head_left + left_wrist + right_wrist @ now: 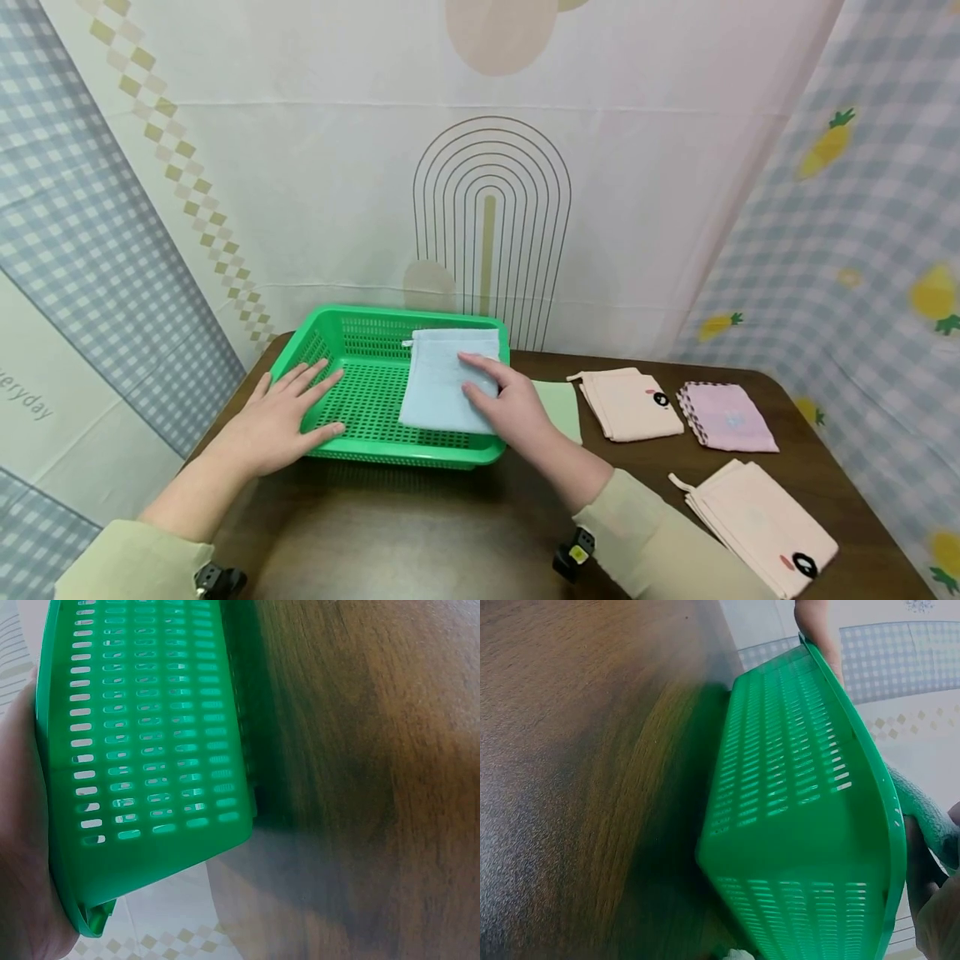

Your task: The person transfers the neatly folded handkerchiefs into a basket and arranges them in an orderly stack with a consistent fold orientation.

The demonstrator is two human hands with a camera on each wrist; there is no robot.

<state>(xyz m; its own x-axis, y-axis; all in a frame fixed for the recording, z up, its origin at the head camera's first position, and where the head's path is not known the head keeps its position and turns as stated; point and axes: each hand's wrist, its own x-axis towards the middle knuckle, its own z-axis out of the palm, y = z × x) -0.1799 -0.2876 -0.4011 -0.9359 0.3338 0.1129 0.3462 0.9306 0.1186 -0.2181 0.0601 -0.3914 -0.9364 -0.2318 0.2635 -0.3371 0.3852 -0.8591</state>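
Observation:
A light blue folded towel (446, 387) is over the right part of a green plastic basket (390, 452). My right hand (517, 412) grips the towel by its right edge, thumb and index finger on top, the other fingers hidden beneath. In the right wrist view the towel (922, 810) shows above the basket's rim, between the fingers. My left hand (273, 421) rests on the basket's left front corner, its fingers spread and fairly straight over the rim. The left wrist view shows that hand (22, 832) along the rim of the slotted basket wall (165, 855).
Right of the basket lies a pale green cloth (561, 408), partly behind my right hand. Farther right are a cream folded towel (626, 408), a lilac one (731, 421) and another cream one (757, 517) near the front. Wall cloth hangs behind the brown table (375, 533).

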